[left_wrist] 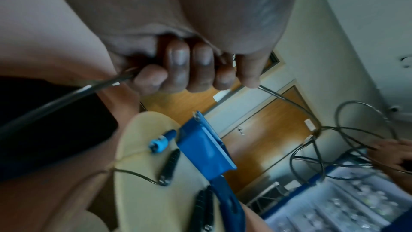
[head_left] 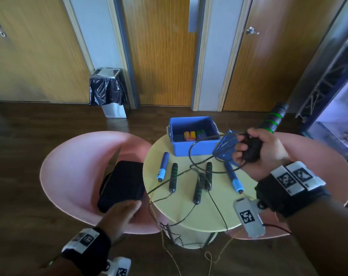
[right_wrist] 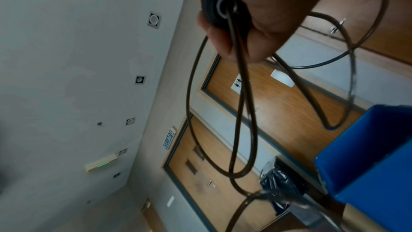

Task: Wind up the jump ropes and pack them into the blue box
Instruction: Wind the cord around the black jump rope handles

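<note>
Left hand closed on a jump-rope cord above the round table

The left hand [left_wrist: 196, 70] curls its fingers [left_wrist: 178, 63] round a dark cord [left_wrist: 67, 98], which leaves the fist toward the left edge of the picture and again on the right, where it runs into loose loops [left_wrist: 347, 140] near the right hand [left_wrist: 392, 154] at the picture's right edge. Below, on the pale yellow table [left_wrist: 138, 200], the blue box [left_wrist: 200, 149] stands near the far edge; a blue handle [left_wrist: 161, 141] lies just left of it, a black handle [left_wrist: 169, 167] lies nearer, its cord trailing off the table's left edge, and two more black handles [left_wrist: 200, 207] lie side by side beside another blue handle [left_wrist: 231, 204].
</note>
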Tool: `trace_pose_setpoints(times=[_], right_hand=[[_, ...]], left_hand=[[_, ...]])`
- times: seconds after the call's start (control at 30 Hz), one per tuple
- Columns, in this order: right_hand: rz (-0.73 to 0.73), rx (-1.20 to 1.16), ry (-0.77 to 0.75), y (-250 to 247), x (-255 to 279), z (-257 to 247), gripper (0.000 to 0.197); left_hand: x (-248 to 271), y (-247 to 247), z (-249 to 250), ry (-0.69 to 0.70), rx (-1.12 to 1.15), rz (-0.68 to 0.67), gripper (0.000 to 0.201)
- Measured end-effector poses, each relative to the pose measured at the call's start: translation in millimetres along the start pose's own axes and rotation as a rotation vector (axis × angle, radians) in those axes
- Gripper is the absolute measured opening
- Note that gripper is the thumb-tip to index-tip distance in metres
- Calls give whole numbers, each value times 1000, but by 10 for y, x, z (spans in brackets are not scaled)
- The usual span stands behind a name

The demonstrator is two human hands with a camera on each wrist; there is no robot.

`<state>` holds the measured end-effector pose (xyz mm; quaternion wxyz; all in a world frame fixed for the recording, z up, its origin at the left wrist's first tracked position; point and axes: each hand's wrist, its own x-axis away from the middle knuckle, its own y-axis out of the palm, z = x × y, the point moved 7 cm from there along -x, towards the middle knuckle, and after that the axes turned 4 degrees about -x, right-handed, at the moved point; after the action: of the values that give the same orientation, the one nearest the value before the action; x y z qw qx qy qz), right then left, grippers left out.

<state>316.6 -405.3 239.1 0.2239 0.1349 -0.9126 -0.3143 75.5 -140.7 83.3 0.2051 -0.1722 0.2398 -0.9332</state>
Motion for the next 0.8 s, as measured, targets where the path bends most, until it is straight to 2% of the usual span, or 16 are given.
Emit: trace_pose_setpoints(times=[0.07, 0.13, 0.2, 0.3, 0.33, 0.43, 0.53, 0.6, 0.7, 0.8], right_hand=[[25, 1, -11, -124, -97, -86, 17], [47, -3, -28, -260, -206, -174, 14], [76, -8, -58, -368, -283, -270, 12], [118, 2, -131, -447, -325, -417, 12], [125, 18, -147, -462, -322, -438, 12], [104, 136, -155, -407, -282, -319, 13], [25, 405, -193, -193, -91, -53, 16], [-141, 673, -196, 66, 125, 192, 17], [-409, 1225, -222, 366, 430, 654, 18], [-603, 1285, -157, 513, 620, 1094, 26]], left_hand=[[-10, -186, -243, -35, -54, 62, 43], [-14, -364, -583, -125, -52, 158, 43], [-5, -473, -956, -220, -43, 186, 39], [106, -626, -1301, -296, -88, 222, 53], [155, -637, -1318, -316, -121, 204, 51], [198, -592, -1065, -274, -176, 169, 48], [152, -422, -580, -86, -284, 70, 47], [161, -282, -127, 52, -350, -7, 39], [236, -17, 625, 227, -373, -138, 28], [253, 54, 1195, 371, -299, -75, 19]])
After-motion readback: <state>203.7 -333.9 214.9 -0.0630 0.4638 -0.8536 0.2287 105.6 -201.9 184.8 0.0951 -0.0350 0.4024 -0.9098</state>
